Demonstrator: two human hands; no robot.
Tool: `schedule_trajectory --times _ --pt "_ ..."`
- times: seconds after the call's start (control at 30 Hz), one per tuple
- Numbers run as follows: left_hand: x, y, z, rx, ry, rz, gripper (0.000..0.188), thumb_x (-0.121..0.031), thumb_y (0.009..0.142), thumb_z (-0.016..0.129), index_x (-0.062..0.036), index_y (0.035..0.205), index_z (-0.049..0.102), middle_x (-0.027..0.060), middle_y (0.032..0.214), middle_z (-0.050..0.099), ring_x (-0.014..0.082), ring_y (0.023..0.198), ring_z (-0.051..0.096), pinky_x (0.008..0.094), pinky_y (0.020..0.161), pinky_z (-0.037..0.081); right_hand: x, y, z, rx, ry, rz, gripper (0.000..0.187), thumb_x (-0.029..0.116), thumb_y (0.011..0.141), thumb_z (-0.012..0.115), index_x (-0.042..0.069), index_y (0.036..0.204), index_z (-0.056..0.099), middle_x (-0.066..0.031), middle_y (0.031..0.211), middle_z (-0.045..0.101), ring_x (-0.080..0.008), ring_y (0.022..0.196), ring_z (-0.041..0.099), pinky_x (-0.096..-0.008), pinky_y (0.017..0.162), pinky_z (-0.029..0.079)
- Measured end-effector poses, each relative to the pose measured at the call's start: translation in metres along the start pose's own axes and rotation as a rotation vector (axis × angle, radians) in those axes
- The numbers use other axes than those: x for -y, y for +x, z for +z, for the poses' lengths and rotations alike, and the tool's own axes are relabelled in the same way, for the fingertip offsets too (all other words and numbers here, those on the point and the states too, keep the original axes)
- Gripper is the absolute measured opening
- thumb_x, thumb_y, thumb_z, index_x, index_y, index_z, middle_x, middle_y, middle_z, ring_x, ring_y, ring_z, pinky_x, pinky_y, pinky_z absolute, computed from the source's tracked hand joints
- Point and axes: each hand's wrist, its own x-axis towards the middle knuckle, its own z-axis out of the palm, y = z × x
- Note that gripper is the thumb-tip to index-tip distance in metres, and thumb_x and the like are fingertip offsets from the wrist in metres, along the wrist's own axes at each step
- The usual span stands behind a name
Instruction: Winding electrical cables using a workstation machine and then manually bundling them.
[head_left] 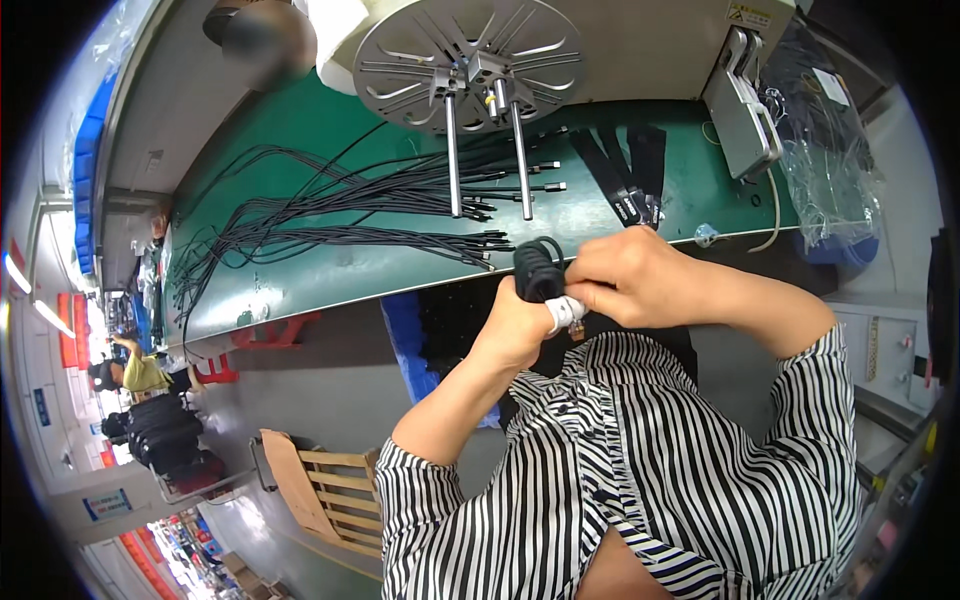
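A coiled black cable (pixel 538 270) is gripped in my left hand (pixel 515 325), just in front of the green table's near edge. My right hand (pixel 625 275) pinches at the coil's right side with thumb and forefinger; what lies between those fingertips is hidden. Below the coil, beside my left hand, is a white piece (pixel 565 313) with a small brownish end, too small to identify. Beyond my hands lie loose black cables (pixel 350 195) with plug ends pointing right, and a few black straps (pixel 620 170) fanned out.
A winding machine's slotted metal disc (pixel 400 70) overhangs the green table (pixel 270 300), with two rods (pixel 523 165) reaching toward me. A grey metal bracket (pixel 742 110) and clear plastic bags (pixel 830 150) stand at right. A wooden pallet (pixel 340 490) lies on the floor; another person (pixel 145 370) is far left.
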Motion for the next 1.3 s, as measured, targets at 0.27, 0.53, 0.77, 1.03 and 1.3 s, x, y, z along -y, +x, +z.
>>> schedule_trajectory --times 0.27,0.53,0.77,1.03,1.3 --pt "0.017 0.026 0.000 -0.176 1.483 0.127 0.026 -0.022 0.062 0.071 -0.0008 0.075 0.064 0.0209 0.074 0.066 0.0387 0.074 0.065 0.0460 0.067 0.052 0.031 -0.022 0.025 0.050 -0.663 -0.383 0.017 0.014 0.063 0.062 0.001 0.072 0.055 -0.0058 0.064 0.049 -0.0206 0.061 0.054 -0.0338 0.053 0.043" --pt "0.050 -0.021 -0.001 0.369 0.665 0.188 0.033 -0.008 0.057 0.073 -0.0015 0.087 0.059 0.0084 0.072 0.061 0.0235 0.066 0.061 0.0332 0.063 0.047 -0.005 -0.017 0.011 0.284 0.418 0.054 0.015 0.008 0.084 0.062 -0.005 0.091 0.061 -0.0158 0.081 0.064 -0.0311 0.073 0.063 -0.0364 0.064 0.050" --pt "0.042 -0.058 0.003 0.309 0.341 -0.141 0.030 -0.007 0.065 0.082 -0.0024 0.088 0.064 0.0011 0.078 0.063 0.0094 0.072 0.057 0.0255 0.063 0.047 0.009 -0.050 0.037 0.047 -0.069 -0.287 0.024 0.019 0.081 0.066 -0.002 0.075 0.057 -0.0105 0.069 0.049 -0.0265 0.056 0.056 -0.0332 0.047 0.045" --pt "0.052 -0.086 0.006 0.010 0.223 -0.238 0.028 -0.014 0.066 0.084 -0.0041 0.083 0.064 -0.0011 0.077 0.062 0.0070 0.071 0.058 0.0230 0.065 0.049 0.011 -0.063 0.036 0.248 0.301 -0.044 0.032 0.015 0.082 0.064 0.002 0.059 0.047 -0.0072 0.052 0.045 -0.0247 0.044 0.049 -0.0351 0.040 0.038" --pt "0.051 -0.088 0.017 -0.174 -0.400 -0.272 0.019 -0.002 0.072 0.075 -0.0002 0.087 0.064 0.0013 0.076 0.062 0.0084 0.068 0.058 0.0231 0.067 0.050 0.025 -0.099 0.036 0.210 0.494 0.148 0.035 0.012 0.085 0.062 0.004 0.059 0.039 -0.0068 0.053 0.040 -0.0208 0.044 0.044 -0.0348 0.042 0.035"
